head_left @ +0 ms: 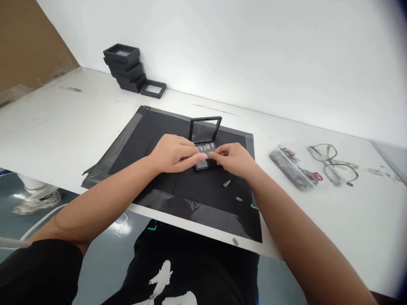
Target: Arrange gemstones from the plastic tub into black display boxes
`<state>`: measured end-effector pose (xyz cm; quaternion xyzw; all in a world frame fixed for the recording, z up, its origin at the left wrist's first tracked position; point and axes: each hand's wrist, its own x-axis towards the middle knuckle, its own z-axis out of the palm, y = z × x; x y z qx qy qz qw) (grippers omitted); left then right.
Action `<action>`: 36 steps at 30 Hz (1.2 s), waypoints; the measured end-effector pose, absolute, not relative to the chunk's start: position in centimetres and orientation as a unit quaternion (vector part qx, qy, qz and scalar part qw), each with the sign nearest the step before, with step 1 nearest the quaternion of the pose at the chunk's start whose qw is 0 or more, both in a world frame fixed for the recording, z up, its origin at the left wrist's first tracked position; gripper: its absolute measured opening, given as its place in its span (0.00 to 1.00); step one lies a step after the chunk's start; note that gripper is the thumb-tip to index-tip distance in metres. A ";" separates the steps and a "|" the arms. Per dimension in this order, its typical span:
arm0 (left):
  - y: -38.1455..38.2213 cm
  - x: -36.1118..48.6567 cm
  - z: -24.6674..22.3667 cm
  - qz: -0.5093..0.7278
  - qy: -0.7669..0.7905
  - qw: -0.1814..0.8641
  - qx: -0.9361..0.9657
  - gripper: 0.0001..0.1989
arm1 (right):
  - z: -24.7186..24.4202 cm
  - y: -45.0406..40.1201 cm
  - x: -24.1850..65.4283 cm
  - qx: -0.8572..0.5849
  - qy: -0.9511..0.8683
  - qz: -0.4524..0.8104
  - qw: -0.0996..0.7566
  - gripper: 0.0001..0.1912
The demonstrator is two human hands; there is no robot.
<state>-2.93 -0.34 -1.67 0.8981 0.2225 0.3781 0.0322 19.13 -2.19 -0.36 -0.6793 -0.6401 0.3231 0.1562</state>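
Note:
A small black case (pixel 206 130) stands on the black mat (pixel 178 186) with its clear-windowed lid raised. Several small pale pieces sit in a row in its base (pixel 201 165). Over the left side of the base lies my left hand (pixel 178 154), its thumb stretched across and its fingers apart. My right hand (pixel 233 159) is pinched at the base's right side, and what its fingertips hold, if anything, is too small to name. One clear nail-shaped piece (pixel 227 183) and a pinkish one (pixel 238 198) lie on the mat below my right hand.
Black frames (pixel 121 53) are stacked at the back left, with one more frame (pixel 153 89) beside them. To the right are a clear box of small items (pixel 291 169) and eyeglasses (pixel 333 163). A small grey piece (pixel 235 241) lies at the table's front edge.

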 end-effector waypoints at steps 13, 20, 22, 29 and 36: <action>-0.5 -2.8 -1.8 0.400 0.241 0.037 0.884 0.22 | -1.1 -3.6 18.5 -0.689 -0.688 0.172 0.148 0.10; 0.0 -3.7 -1.1 0.225 0.283 0.118 0.925 0.15 | -1.8 -4.1 18.3 -0.674 -0.713 0.126 0.146 0.10; 0.2 -3.9 -0.9 0.195 0.288 0.149 0.926 0.17 | -2.0 -4.1 18.3 -0.672 -0.717 0.116 0.145 0.10; 0.6 -4.2 -0.9 0.150 0.291 0.188 0.926 0.13 | -2.5 -4.0 18.3 -0.667 -0.723 0.095 0.153 0.11; 1.0 -4.8 -0.9 0.151 0.325 0.178 0.917 0.12 | -2.3 -4.0 18.6 -0.670 -0.708 0.137 0.177 0.11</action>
